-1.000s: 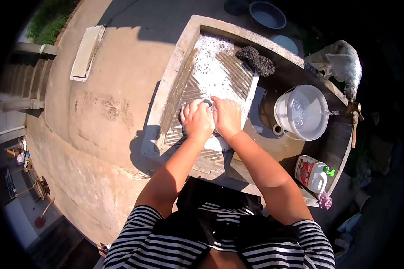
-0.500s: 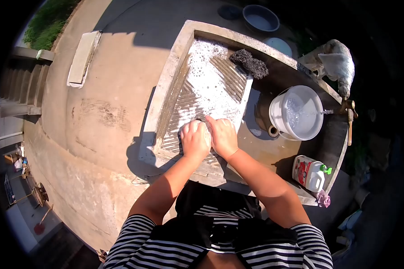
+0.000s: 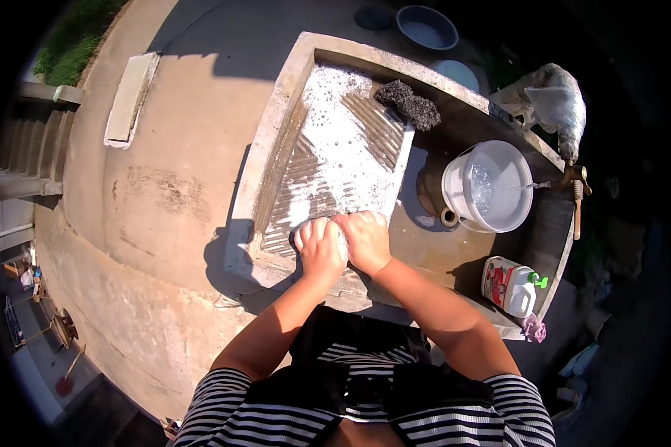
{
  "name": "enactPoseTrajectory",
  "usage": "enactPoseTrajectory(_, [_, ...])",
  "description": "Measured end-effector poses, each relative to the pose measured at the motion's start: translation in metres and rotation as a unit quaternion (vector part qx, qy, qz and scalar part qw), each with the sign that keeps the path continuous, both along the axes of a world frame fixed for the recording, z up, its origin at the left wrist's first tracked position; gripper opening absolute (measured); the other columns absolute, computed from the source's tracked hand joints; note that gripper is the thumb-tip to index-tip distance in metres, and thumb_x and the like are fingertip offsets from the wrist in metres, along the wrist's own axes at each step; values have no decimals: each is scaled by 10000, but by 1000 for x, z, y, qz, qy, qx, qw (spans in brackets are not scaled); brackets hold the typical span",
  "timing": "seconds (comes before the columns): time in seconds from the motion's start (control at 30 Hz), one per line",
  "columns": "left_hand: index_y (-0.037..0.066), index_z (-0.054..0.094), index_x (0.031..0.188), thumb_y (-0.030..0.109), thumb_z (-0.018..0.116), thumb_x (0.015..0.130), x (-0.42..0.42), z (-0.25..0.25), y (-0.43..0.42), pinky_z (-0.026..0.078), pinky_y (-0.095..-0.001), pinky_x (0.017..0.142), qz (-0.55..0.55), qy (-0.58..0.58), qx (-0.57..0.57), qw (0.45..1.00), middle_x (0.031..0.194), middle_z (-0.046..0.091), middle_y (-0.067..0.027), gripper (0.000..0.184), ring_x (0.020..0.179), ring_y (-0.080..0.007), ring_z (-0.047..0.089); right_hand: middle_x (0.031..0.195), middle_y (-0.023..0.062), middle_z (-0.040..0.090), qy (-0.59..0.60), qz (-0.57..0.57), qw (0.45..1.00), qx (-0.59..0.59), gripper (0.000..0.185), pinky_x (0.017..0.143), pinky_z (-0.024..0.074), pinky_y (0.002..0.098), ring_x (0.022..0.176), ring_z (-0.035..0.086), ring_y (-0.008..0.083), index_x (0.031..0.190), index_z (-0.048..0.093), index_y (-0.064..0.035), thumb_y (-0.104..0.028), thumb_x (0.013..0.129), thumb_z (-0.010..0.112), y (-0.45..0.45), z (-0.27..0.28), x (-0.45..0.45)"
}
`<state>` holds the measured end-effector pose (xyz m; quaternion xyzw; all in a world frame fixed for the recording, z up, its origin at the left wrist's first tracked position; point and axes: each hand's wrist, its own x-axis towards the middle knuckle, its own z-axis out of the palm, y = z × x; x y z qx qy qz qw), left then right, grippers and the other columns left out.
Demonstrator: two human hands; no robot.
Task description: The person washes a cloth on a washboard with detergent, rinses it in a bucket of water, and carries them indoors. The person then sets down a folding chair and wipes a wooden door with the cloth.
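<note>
"What lies under those hands?"

"A small, sudsy item [image 3: 343, 243], pressed to the near end of a ribbed washboard [image 3: 373, 132] in the sunlight; only a pale, wet sliver shows, its shape hidden."

"And the hands?"

"Side by side, backs up, at the ends of two outstretched arms that converge from striped sleeves. The left hand [image 3: 322, 249] keeps its fingers narrow and bent over the item; the right hand [image 3: 367, 240] cups its inner side, fingers close together. How tightly they grip, I cannot tell from here."

"The rest of the scene?"

"White foam [image 3: 332, 141] coats much of the board, and a dark, crinkled bundle [image 3: 408, 104] sits at its far corner. To the right, inside the concrete basin [image 3: 272, 123], a brass tap [image 3: 576, 176] runs into a white bucket [image 3: 461, 186]. A white jug [image 3: 510, 286] with a green top stands nearer the person."
</note>
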<state>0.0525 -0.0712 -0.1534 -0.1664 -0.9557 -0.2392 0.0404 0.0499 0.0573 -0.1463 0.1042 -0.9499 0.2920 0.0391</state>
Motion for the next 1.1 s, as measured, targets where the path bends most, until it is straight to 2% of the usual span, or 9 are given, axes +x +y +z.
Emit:
enactPoseTrajectory(0.07, [47, 544, 981, 128, 546, 705, -49, 5, 8, 321, -421, 883, -15, -71, -52, 996, 938, 534, -103, 288, 960, -295, 482, 879, 64, 639, -24, -42, 998, -30, 304, 778, 388, 393, 852, 571, 263, 1045, 573, -140, -96, 754, 496, 1, -7, -41])
enactPoseTrajectory(0.17, [62, 534, 917, 89, 493, 745, -110, 2, 26, 328, -419, 876, 2, 20, -38, 999, 959, 553, -101, 179, 981, -288, 489, 852, 69, 637, 25, -112, 993, 34, 242, 766, 396, 408, 853, 571, 271, 1028, 571, -115, -123, 808, 470, 6, -5, -98])
enactPoseTrajectory(0.3, [72, 550, 947, 181, 530, 766, -70, 2, 18, 311, -443, 897, 56, -8, -37, 998, 985, 552, -100, 212, 990, -307, 482, 860, 82, 631, 19, -129, 991, -14, 308, 761, 385, 419, 824, 550, 293, 1086, 564, -114, -101, 779, 541, -1, -2, -61])
enactPoseTrajectory(0.47, [61, 567, 900, 175, 530, 731, -36, 0, 2, 333, -413, 853, -48, -13, -33, 998, 857, 555, -81, 207, 890, -269, 510, 833, 63, 636, -33, -30, 999, -15, 271, 769, 397, 413, 840, 568, 272, 1028, 579, -123, -152, 762, 537, 1, -9, -22])
enactPoseTrajectory(0.57, [51, 535, 934, 31, 503, 685, -104, 1, 25, 327, -398, 875, -44, 2, -34, 998, 907, 562, -93, 252, 940, -278, 501, 836, 72, 629, 23, -79, 997, 2, 205, 770, 401, 410, 845, 562, 282, 986, 577, -110, -152, 796, 512, 12, -13, -88])
enactPoseTrajectory(0.7, [76, 542, 1030, 81, 526, 746, -98, -9, 22, 260, -439, 997, 38, 38, -37, 998, 1095, 543, -105, 285, 1084, -268, 478, 824, 64, 603, 71, -88, 994, 9, 177, 756, 407, 405, 857, 546, 277, 961, 603, -124, -187, 810, 534, 9, -15, -82])
enactPoseTrajectory(0.8, [92, 536, 1085, 162, 558, 799, -73, -3, 10, 227, -481, 1033, 39, -56, 4, 998, 1184, 509, -100, 296, 1145, -281, 448, 797, 60, 582, 56, -38, 998, 7, 187, 755, 410, 405, 849, 541, 272, 929, 647, -145, -237, 773, 603, 25, -7, -50])
enactPoseTrajectory(1.07, [78, 507, 1133, 265, 658, 782, -37, 18, -34, 312, -450, 1003, -42, -89, 36, 994, 1197, 501, -125, 425, 1132, -298, 459, 738, 71, 582, -27, 21, 999, 2, 179, 707, 438, 395, 782, 551, 285, 850, 683, -122, -261, 740, 660, 40, 19, -21])
enactPoseTrajectory(1.1, [65, 494, 1146, 247, 656, 792, -37, 24, -36, 361, -430, 958, -33, -142, 59, 988, 1178, 511, -135, 429, 1097, -289, 491, 738, 54, 615, -43, 16, 999, 11, 161, 682, 460, 351, 717, 579, 215, 831, 690, -92, -240, 787, 646, 40, 19, -23])
